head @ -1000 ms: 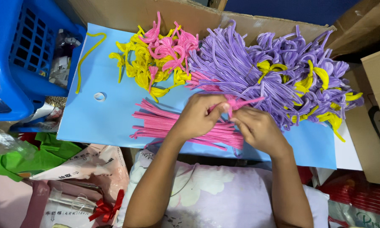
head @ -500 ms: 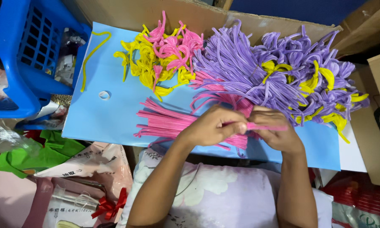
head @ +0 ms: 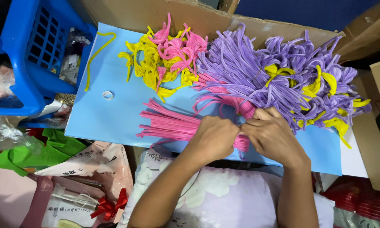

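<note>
Both hands, the left hand [head: 213,137] and right hand [head: 271,136], pinched a light, bendable pink pipe cleaner [head: 243,125] near its middle above the pink bundle [head: 173,126] on the blue sheet [head: 114,120].

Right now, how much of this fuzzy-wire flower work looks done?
Done: a big purple flower heap and a smaller pink-and-yellow pile. In hand: left hand and right hand pinch pink wire between them. Left: a bundle of straight pink wires.
</note>
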